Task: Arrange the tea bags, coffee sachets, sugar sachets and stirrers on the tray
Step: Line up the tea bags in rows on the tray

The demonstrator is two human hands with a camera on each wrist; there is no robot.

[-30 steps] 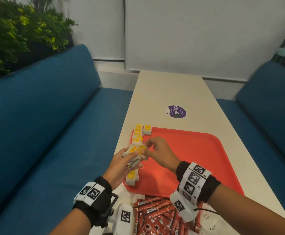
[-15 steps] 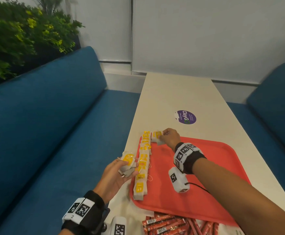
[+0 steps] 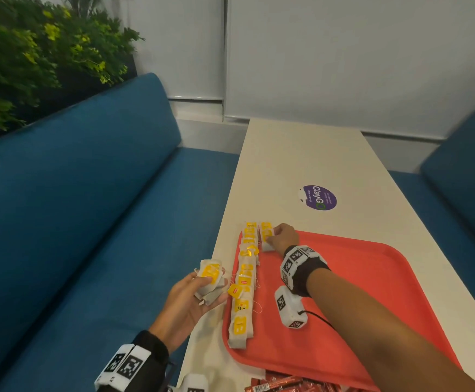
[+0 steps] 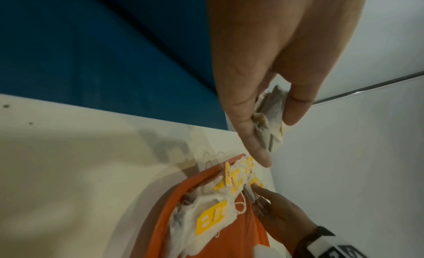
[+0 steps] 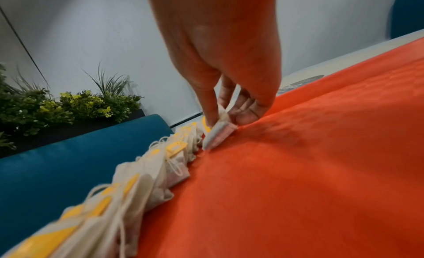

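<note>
Here the left hand grips a small stack of tea bags just off the tray; between the hands runs a row of tea bags, and the right hand pinches one tea bag beside the row's far end.

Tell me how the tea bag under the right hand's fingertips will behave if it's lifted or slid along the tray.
The tea bag looks like thin soft paper, creased where the right hand pinches it, so it probably flops rather than stays flat. It seems light for its size. Loose strings and yellow tags on the neighbouring row of tea bags could snag and drag along the tray.
</note>
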